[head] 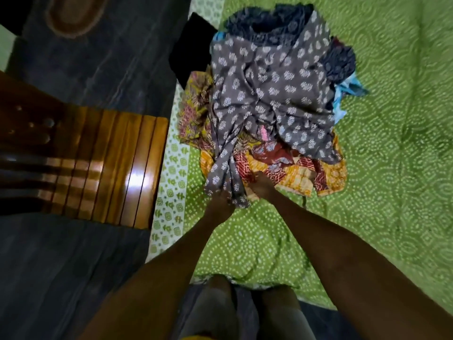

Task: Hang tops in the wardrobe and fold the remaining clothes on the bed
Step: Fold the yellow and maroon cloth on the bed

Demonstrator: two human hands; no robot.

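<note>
We had both hands, left & right, w/ fingers clamped on the limp grey white-printed cotton top's hem — light, floppy, prob best grabbed at shoulders.

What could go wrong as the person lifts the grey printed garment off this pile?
1. The grey printed garment drapes over the whole pile, so lifting it may drag the orange patterned cloth along.
2. The pile sits near the bed edge; pieces could slide to the floor.
3. The left hand grips only its tail, so it may come up tangled.
</note>
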